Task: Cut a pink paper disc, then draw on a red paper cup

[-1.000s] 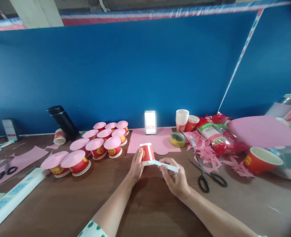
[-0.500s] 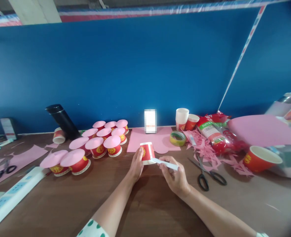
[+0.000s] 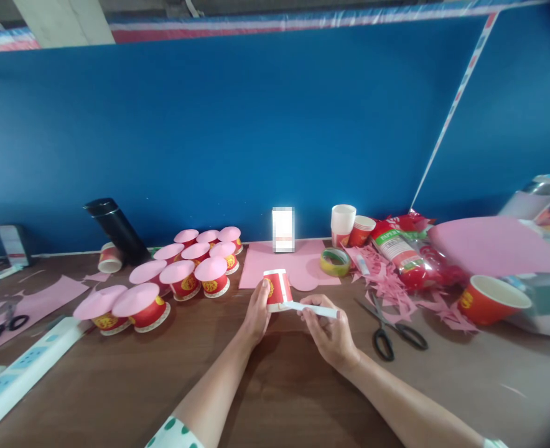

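My left hand (image 3: 257, 312) is wrapped round the side of a small red paper cup (image 3: 282, 287) with a gold emblem, held above the table. Between the thumb and fingers of my right hand (image 3: 331, 333) is a slim white pen-like tool (image 3: 313, 309). Its tip meets the cup close to the lower rim; the exact kind of tool does not show. Behind the cup lies a sheet of pink paper (image 3: 261, 264) with a pink paper disc (image 3: 303, 283) at its front. To the right of my right hand, black-handled scissors (image 3: 391, 330) lie partly spread.
Several red cups topped with pink discs (image 3: 178, 272) stand at left, near a black bottle (image 3: 119, 230) and a white power strip (image 3: 27, 373). A phone (image 3: 283, 230), tape roll (image 3: 335, 261), stacked cups (image 3: 343, 224), pink scraps (image 3: 382, 267) and a larger red cup (image 3: 494, 300) sit behind and right.
The white tool's tip has shifted slightly down and left along the cup, towards its lower rim, and the tool lies flatter. Both hands keep their grip.
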A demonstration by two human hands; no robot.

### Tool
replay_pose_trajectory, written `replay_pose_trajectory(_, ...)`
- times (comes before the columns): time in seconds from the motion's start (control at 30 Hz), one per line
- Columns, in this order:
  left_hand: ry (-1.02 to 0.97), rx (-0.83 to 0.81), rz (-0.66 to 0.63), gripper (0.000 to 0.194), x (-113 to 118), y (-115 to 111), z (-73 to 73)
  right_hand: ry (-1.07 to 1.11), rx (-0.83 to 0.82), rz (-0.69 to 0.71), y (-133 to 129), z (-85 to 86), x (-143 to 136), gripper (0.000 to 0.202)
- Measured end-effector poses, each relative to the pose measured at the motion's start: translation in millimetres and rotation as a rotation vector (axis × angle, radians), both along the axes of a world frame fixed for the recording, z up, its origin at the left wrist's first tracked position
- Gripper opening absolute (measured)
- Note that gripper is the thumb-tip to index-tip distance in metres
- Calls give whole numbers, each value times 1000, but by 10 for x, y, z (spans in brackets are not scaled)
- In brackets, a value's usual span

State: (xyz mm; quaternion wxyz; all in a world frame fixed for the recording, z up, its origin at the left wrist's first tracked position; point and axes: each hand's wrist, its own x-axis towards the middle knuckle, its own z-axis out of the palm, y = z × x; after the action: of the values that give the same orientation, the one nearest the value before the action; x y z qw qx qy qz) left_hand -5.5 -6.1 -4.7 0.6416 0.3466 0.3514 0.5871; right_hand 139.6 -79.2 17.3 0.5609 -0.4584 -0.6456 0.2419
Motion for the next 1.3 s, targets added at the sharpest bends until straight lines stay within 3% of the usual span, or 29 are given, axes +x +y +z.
replay_pose_trajectory(0.3,11,28,-16,37,-2,-2,7,62,-68,33,12,-19,0,16)
replay_pose_trajectory(1.13,-70,-5,-28,38,-13,17,17,189,-42,-92,125,0,23,20)
replay_pose_trajectory(1.3,-72,-6,-23,36,-13,26,-1,209,-82,-27,132,-1,18,22)
